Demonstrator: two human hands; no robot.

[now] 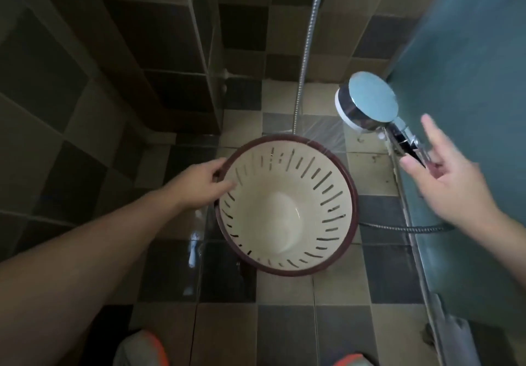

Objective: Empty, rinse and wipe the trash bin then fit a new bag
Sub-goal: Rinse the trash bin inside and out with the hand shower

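A cream trash bin (284,223) with a dark red rim and slotted walls hangs tilted over the tiled floor, its mouth facing me, nothing inside it. My left hand (203,182) grips its rim on the left side. A chrome shower head (367,99) hovers to the upper right of the bin, and a thin spray of water runs from it toward the bin's far rim. My right hand (447,178) holds the shower head's handle (407,142) between thumb and fingers, with some fingers spread out.
A metal shower hose (306,52) hangs down the back wall, and another stretch of hose (404,227) lies on the floor at the right. A blue-green panel (469,109) stands close on the right. The checkered floor (227,280) is wet. My orange-edged shoes (142,348) show at the bottom.
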